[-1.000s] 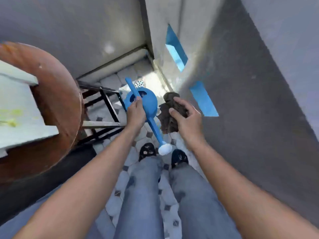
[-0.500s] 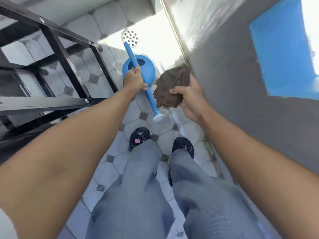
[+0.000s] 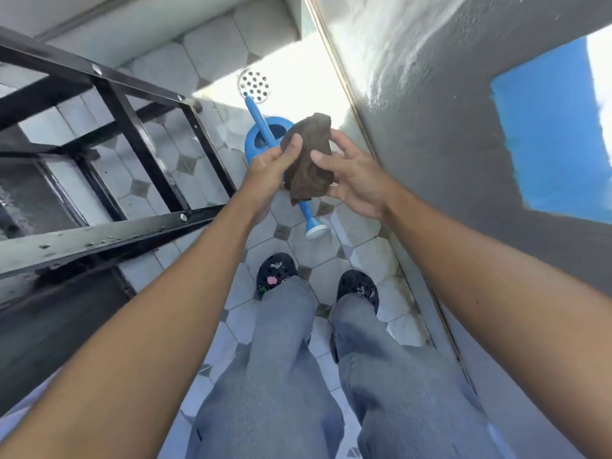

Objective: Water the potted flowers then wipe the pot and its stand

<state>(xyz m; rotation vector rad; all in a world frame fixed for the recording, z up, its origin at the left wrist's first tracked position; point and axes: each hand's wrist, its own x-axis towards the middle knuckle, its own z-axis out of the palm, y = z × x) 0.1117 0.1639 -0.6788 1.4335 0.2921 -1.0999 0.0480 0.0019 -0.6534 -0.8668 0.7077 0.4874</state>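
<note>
A crumpled brown cloth (image 3: pixel 309 157) is held in front of me between both hands. My left hand (image 3: pixel 273 168) grips its left side with the thumb on top. My right hand (image 3: pixel 352 175) touches its right side with the fingers spread. Below the hands a blue watering can (image 3: pixel 258 137) stands on the tiled floor, its white-tipped spout (image 3: pixel 314 228) pointing toward my feet. The black metal stand (image 3: pixel 132 134) fills the left side. The pot and flowers are out of view.
A round floor drain (image 3: pixel 254 85) lies beyond the watering can. A grey wall (image 3: pixel 447 144) with a blue patch (image 3: pixel 559 134) runs along the right. My two feet in black clogs (image 3: pixel 276 273) stand on the narrow tiled strip between stand and wall.
My left hand let go of the watering can, which now stands on the floor, and moved right onto the cloth. My right hand loosened its hold, its fingers now spread.
</note>
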